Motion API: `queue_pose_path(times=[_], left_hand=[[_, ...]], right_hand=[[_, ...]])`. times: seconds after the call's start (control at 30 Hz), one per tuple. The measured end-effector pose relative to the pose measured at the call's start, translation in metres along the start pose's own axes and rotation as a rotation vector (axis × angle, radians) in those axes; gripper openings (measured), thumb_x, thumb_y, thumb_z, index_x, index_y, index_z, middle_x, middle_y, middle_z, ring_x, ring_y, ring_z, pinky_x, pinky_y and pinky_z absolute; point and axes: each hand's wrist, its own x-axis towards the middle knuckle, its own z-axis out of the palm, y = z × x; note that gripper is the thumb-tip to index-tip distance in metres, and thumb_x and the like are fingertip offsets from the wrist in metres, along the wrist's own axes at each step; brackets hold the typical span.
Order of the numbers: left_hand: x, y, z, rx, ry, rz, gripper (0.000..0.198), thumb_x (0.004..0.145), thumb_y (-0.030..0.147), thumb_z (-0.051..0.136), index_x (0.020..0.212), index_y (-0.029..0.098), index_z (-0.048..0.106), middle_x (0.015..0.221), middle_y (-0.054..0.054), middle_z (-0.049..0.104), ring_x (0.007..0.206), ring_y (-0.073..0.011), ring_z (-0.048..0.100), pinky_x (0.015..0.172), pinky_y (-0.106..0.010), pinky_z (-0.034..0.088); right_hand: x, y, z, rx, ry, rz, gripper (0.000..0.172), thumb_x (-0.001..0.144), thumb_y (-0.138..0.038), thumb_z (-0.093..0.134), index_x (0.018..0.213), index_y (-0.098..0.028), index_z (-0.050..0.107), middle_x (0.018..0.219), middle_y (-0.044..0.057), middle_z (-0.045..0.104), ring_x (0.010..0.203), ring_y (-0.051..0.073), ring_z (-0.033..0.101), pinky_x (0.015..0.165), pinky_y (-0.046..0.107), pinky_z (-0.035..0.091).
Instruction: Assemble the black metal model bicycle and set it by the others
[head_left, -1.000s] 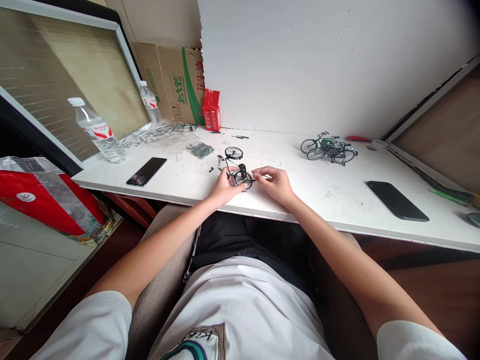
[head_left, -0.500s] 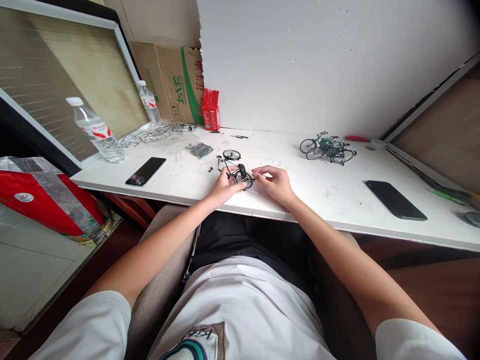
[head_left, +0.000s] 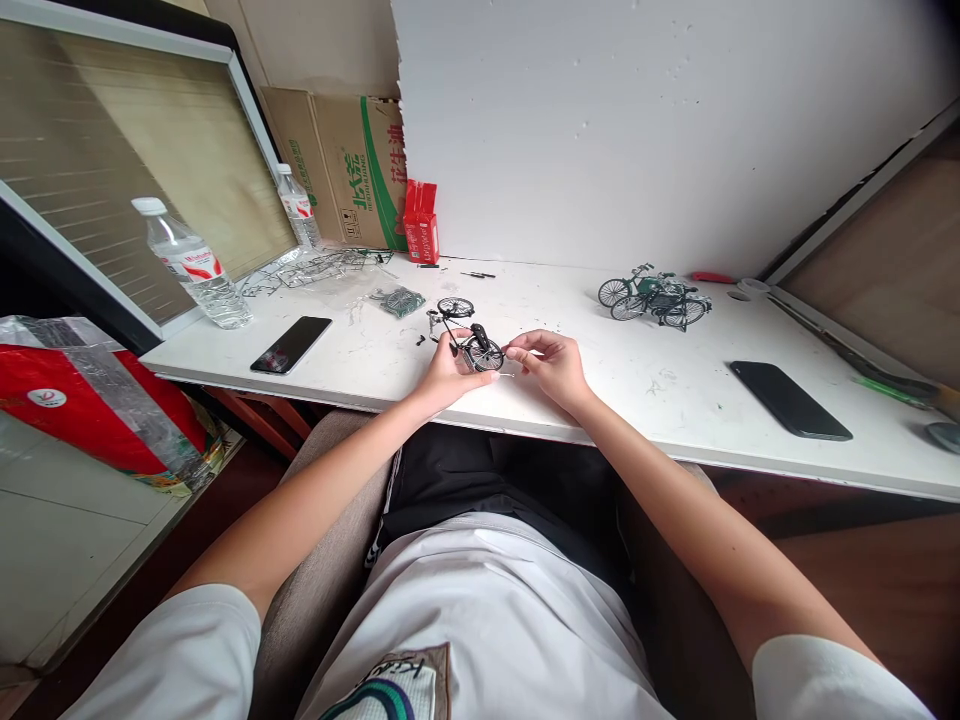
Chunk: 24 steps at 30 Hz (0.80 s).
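Note:
A black model bicycle [head_left: 484, 354] is tilted on its side above the near part of the white table, one wheel pointing away from me. My left hand [head_left: 445, 376] is closed round its lower frame, with the thumb below the near wheel. Just right of that wheel, my right hand [head_left: 551, 362] has thumb and forefinger pinched together at the bicycle's edge. What the pinch holds, if anything, is too small to make out. A thin pale rod [head_left: 507, 375] shows by the left thumb tip.
Finished-looking model bicycles [head_left: 654, 298] stand at the back right. A phone [head_left: 791, 400] lies right, another phone [head_left: 291, 344] left. Behind are a small packet of parts [head_left: 400, 301], loose part frames [head_left: 330, 264], a water bottle [head_left: 196, 262], a red box [head_left: 421, 222] and a carton [head_left: 352, 170].
The bicycle has shifted slightly left and turned a little in my left hand. My right fingertips have closed in tighter beside the near wheel.

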Motion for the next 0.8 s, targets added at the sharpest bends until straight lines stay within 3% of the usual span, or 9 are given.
queue_pose_path(times=[0.17, 0.37, 0.53, 0.6, 0.8], left_hand=[[-0.002, 0.001, 0.004, -0.063, 0.006, 0.061, 0.093, 0.063, 0.034, 0.102, 0.131, 0.029, 0.038, 0.120, -0.005, 0.070, 0.110, -0.0231, 0.076, 0.107, -0.049, 0.059], [-0.002, -0.001, 0.005, -0.028, 0.039, 0.132, 0.093, 0.065, 0.039, 0.101, 0.132, 0.030, 0.037, 0.124, -0.006, 0.069, 0.110, -0.0231, 0.076, 0.108, -0.048, 0.060], [-0.003, 0.000, 0.007, 0.006, 0.049, 0.165, 0.090, 0.068, 0.040, 0.099, 0.132, 0.029, 0.037, 0.126, -0.008, 0.068, 0.109, -0.0230, 0.076, 0.105, -0.046, 0.060], [-0.005, 0.002, 0.008, 0.018, 0.044, 0.174, 0.088, 0.069, 0.039, 0.098, 0.131, 0.029, 0.037, 0.126, -0.008, 0.068, 0.106, -0.0221, 0.076, 0.104, -0.045, 0.060], [-0.008, 0.005, 0.009, 0.068, 0.033, 0.161, 0.086, 0.070, 0.039, 0.098, 0.132, 0.029, 0.039, 0.128, -0.009, 0.066, 0.102, -0.0205, 0.075, 0.100, -0.041, 0.061]], right_hand=[[0.002, 0.004, -0.004, -0.018, 0.012, -0.008, 0.046, 0.081, -0.066, 0.087, 0.090, -0.022, 0.076, 0.094, 0.008, 0.078, 0.079, 0.021, 0.067, 0.061, 0.032, 0.053], [0.001, 0.001, -0.004, -0.044, -0.067, -0.035, 0.041, 0.081, -0.062, 0.088, 0.087, -0.023, 0.077, 0.097, 0.007, 0.079, 0.093, 0.024, 0.070, 0.081, 0.036, 0.057], [-0.002, -0.003, 0.005, 0.014, -0.085, 0.115, 0.047, 0.076, -0.065, 0.089, 0.089, -0.021, 0.078, 0.093, 0.007, 0.077, 0.077, 0.020, 0.065, 0.058, 0.030, 0.049], [-0.003, -0.003, 0.009, 0.042, -0.075, 0.150, 0.048, 0.075, -0.066, 0.090, 0.089, -0.021, 0.077, 0.090, 0.006, 0.076, 0.075, 0.019, 0.064, 0.056, 0.030, 0.048], [-0.006, 0.000, 0.016, 0.052, -0.064, 0.103, 0.047, 0.076, -0.064, 0.091, 0.090, -0.022, 0.080, 0.096, 0.007, 0.080, 0.090, 0.023, 0.071, 0.087, 0.038, 0.059]])
